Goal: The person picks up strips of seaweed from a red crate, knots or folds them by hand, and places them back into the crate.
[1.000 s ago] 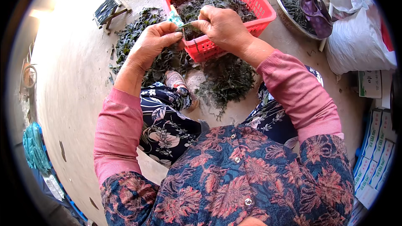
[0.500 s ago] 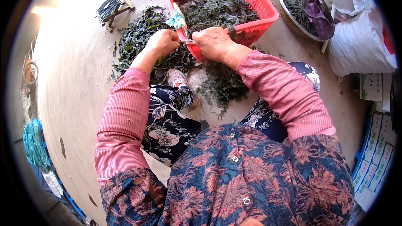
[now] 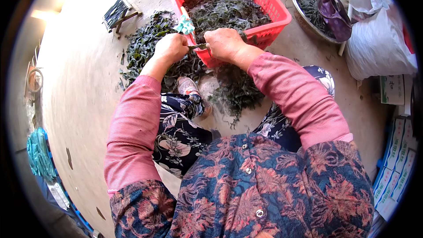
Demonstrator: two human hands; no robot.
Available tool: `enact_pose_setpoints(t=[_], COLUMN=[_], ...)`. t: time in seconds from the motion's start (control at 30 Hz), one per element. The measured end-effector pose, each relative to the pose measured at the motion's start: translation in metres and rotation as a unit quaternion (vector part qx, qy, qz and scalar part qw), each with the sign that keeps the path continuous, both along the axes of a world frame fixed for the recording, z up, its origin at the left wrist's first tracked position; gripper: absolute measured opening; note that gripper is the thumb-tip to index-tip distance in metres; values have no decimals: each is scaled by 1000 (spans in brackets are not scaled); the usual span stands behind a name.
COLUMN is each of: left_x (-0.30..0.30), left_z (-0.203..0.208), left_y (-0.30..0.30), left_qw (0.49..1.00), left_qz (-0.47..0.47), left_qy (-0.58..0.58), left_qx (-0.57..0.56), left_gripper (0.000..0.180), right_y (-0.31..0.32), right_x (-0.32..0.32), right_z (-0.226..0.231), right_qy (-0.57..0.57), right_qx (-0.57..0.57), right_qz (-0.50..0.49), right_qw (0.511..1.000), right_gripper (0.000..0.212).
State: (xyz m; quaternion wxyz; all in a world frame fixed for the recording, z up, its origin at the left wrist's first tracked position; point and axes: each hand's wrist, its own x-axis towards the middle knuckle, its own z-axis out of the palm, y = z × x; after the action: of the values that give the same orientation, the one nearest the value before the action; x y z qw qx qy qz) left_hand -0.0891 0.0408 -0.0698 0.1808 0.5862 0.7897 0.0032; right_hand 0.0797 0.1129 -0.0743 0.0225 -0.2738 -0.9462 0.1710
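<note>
Both hands meet at the near end of a red plastic basket [image 3: 282, 23] heaped with dark seaweed [image 3: 227, 11]. A narrow dark strip of seaweed [image 3: 199, 46] is stretched between them, over the rim. My left hand [image 3: 170, 47] has its fingers closed on the left end of the strip. Fingers bent, my right hand [image 3: 225, 44] pinches the other end. Beside my left hand, a light teal cloth [image 3: 184, 25] is tied to an orange bar at the basket's edge. Seaweed lies in a loose pile [image 3: 143, 50] left of the basket and in another clump [image 3: 238, 91] below it, between my feet.
At the far left stands a small folding stool [image 3: 120, 15]. To the right are a round bowl [image 3: 302, 17] of seaweed with a purple cloth, and a full white sack [image 3: 376, 46]. Cartons [image 3: 394, 163] are stacked at the lower right; a teal bundle [image 3: 40, 154] hangs at the left.
The dark strip between my hands now shows more plainly. My left hand has come slightly nearer and lower, while my right hand stays almost in place.
</note>
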Motion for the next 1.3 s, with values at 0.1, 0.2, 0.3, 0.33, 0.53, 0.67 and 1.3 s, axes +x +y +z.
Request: enact_pose_setpoints(t=[0.1,0.2,0.3,0.33,0.53,0.67,1.3], left_x=[3,-4,0,3,7,-14,-76], left_z=[-2,-9,0,1,10,19,5], left_y=[6,-2,-2,-3,-5,-7,-41], left_qw=[1000,998,996,995,999,994,984], left_qz=[18,-28,-54,-63,-24,34,171], left_qy=[0,-55,-57,-56,32,-101,38], left_qx=[-20,-31,-40,-55,9,30,22], left_gripper=[15,14,12,12,15,14,22], right_y=[-4,-9,-10,-11,-2,-1,31], right_x=[0,-1,1,2,-1,0,36], right_z=[-1,12,26,25,1,17,6], right_qy=[14,-48,-68,-79,-8,59,42], right_qx=[-14,-108,-105,-104,-112,-61,-531], right_qz=[-36,6,20,24,22,8,-42], right_qw=[999,993,992,991,993,996,845], right_gripper=[20,20,20,19,21,18,15])
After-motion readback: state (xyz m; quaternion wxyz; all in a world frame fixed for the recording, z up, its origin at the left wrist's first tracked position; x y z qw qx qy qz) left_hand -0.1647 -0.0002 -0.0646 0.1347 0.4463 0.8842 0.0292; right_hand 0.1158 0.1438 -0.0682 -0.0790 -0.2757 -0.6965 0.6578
